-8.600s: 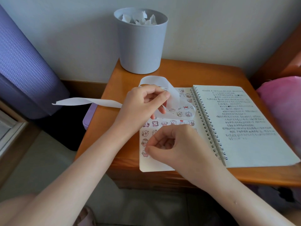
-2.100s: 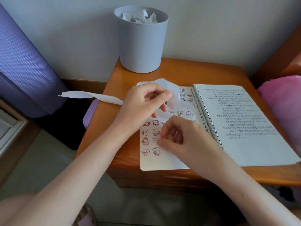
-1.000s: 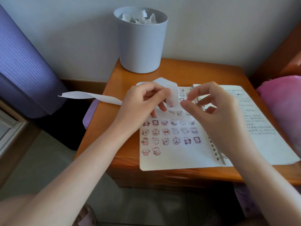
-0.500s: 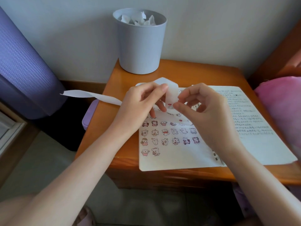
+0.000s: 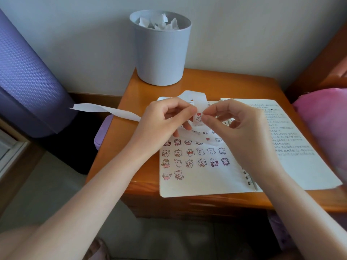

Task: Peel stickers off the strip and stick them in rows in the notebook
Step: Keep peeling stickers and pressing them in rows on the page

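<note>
An open spiral notebook (image 5: 206, 184) lies on the wooden bedside table (image 5: 131, 94). Its left page carries rows of small cartoon stickers (image 5: 189, 152); the lowest row has two. My left hand (image 5: 165, 121) pinches a looped white sticker strip (image 5: 197, 98) above the page, and the strip's empty tail (image 5: 105, 109) trails off to the left past the table edge. My right hand (image 5: 234, 124) has thumb and forefinger pinched at a sticker with red hearts (image 5: 199, 118) on the strip. Whether it has come free of the backing is unclear.
A grey bin (image 5: 161, 49) holding crumpled paper scraps stands at the table's back left. A purple rolled mat (image 5: 28, 72) leans at the left. A pink cushion (image 5: 326, 128) lies to the right. A lilac object (image 5: 102, 132) pokes out under the table's left edge.
My right hand left the lower rows of the page, rose to the strip and closed its fingertips on the heart sticker. The left hand kept holding the strip, shifting only slightly.
</note>
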A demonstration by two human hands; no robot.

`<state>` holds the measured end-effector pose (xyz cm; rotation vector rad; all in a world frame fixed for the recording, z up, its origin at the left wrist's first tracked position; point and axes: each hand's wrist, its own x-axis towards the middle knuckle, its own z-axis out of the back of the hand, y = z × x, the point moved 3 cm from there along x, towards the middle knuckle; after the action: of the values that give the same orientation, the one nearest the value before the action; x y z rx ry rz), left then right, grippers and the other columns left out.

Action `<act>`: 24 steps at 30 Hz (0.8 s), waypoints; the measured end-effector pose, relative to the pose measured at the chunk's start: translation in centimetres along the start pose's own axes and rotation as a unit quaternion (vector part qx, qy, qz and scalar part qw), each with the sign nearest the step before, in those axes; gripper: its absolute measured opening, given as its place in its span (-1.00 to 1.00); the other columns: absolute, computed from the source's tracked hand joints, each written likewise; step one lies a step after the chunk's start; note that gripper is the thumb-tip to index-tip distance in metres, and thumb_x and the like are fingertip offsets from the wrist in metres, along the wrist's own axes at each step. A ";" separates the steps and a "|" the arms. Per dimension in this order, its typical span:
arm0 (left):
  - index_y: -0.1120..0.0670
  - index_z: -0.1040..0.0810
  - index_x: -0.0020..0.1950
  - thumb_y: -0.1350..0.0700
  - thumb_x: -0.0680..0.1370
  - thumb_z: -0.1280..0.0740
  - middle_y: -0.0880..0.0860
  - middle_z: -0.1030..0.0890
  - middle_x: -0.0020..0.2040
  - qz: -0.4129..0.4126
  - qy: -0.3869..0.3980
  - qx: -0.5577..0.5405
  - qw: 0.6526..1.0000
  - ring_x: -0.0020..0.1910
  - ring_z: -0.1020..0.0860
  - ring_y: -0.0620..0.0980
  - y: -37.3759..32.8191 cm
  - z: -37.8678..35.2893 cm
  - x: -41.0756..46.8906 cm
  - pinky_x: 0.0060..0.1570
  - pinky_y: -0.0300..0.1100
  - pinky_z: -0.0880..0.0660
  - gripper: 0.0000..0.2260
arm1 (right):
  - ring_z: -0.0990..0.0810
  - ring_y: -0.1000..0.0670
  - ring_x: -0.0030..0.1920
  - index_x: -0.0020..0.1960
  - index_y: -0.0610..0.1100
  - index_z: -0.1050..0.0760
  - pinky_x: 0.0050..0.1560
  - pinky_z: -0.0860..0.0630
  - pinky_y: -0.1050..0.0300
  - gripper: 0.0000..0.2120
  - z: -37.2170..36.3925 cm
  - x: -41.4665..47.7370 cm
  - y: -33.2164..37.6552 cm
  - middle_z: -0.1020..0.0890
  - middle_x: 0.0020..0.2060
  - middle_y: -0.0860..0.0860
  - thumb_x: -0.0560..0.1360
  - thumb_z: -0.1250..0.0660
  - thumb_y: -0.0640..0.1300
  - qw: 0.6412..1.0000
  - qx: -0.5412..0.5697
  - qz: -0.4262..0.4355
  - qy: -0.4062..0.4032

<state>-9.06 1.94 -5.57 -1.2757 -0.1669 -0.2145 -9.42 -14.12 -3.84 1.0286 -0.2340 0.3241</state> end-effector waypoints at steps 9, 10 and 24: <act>0.09 -0.64 -0.10 0.13 0.55 -0.34 -0.10 -0.64 -0.30 0.004 0.000 0.004 1.000 -0.35 -0.59 -0.23 -0.2 0.0 -0.1 -0.42 -0.33 -0.48 -0.90 | -0.60 0.11 -0.23 -0.11 -0.05 -0.62 -0.23 -0.52 0.22 -0.93 0.0 0.0 0.1 -0.64 -0.29 0.15 0.43 -0.45 -0.18 1.000 0.012 -0.003 -0.004; 0.09 -0.64 -0.09 0.13 0.55 -0.34 -0.10 -0.63 -0.30 0.004 0.000 0.006 1.000 -0.37 -0.58 -0.24 -0.3 0.0 -0.1 -0.42 -0.34 -0.47 -0.90 | -0.60 0.12 -0.24 -0.11 -0.05 -0.62 -0.24 -0.51 0.27 -0.93 0.0 0.0 0.1 -0.64 -0.29 0.16 0.43 -0.45 -0.18 1.000 0.007 -0.001 -0.001; 0.10 -0.64 -0.12 0.14 0.55 -0.34 -0.11 -0.63 -0.32 0.014 -0.009 0.012 1.000 -0.38 -0.58 -0.25 0.0 -0.1 0.0 -0.43 -0.35 -0.48 -0.89 | -0.41 0.20 -0.21 -0.11 -0.01 -0.56 -0.24 -0.27 0.33 -0.96 -0.2 -0.4 0.6 -0.50 -0.15 0.17 0.46 -0.41 -0.07 0.991 -0.124 0.042 -0.003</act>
<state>-9.10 1.83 -5.58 -1.2562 -0.1655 -0.1769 -10.03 -13.73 -3.64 0.7755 -0.3152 0.3589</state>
